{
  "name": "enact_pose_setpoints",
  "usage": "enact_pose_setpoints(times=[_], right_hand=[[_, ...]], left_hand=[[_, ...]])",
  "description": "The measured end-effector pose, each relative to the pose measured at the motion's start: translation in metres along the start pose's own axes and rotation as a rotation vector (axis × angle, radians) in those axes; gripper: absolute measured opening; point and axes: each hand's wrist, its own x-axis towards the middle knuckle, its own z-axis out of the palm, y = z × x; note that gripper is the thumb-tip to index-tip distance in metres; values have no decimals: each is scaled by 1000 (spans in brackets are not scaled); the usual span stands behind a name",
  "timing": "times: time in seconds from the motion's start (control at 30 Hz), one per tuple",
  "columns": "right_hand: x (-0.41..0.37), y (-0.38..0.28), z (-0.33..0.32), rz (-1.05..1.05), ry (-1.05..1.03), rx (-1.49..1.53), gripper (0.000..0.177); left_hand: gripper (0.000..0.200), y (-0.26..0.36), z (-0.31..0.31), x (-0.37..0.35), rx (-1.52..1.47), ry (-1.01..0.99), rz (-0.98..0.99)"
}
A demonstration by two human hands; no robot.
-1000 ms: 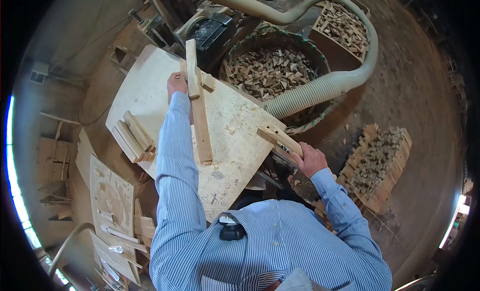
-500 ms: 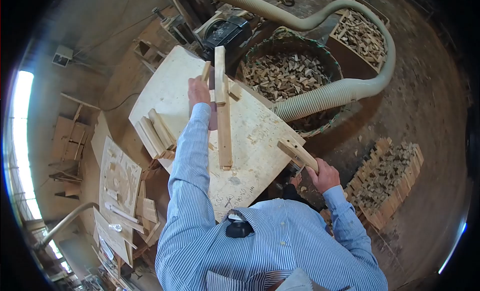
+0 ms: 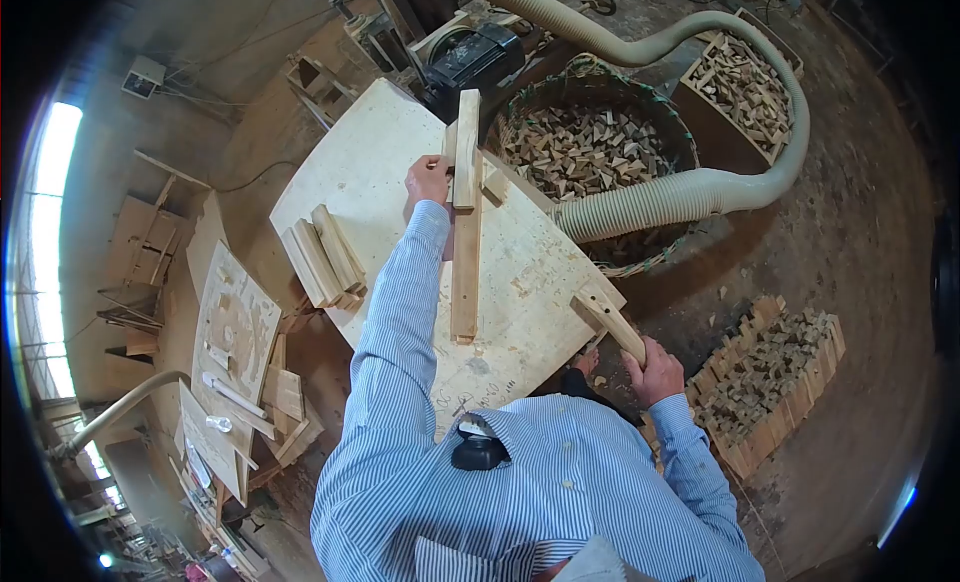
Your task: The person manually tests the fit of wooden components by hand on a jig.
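Wood strip (image 3: 466,142), left hand (image 3: 430,179) — near tabletop (image 3: 360,172) far edge

A long-sleeved collared shirt (image 3: 560,492) of fine blue-and-white stripes — sleeves reaching the wrists. A small black rounded device (image 3: 478,452) sits clipped below the collar. The left hand (image 3: 428,179) and right hand (image 3: 655,372) are bare.

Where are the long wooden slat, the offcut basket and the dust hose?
long wooden slat (image 3: 464,282): head view, lower half
offcut basket (image 3: 630,250): head view, near wall
dust hose (image 3: 690,194): head view, ribbed middle stretch
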Motion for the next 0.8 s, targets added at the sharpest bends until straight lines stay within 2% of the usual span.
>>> enact_pose_setpoints(times=[0.23,0.43,0.8], right_hand=[[-5,2,8,-2,1,2,49],[-5,-5,7,24,-33,9,54],[19,-18,14,20,-41,2,47]], left_hand=[[18,22,3,10,-77,-12,-88],[17,18,4,17,-167,-25,-115],[14,28,1,51,-48,-11,-158]])
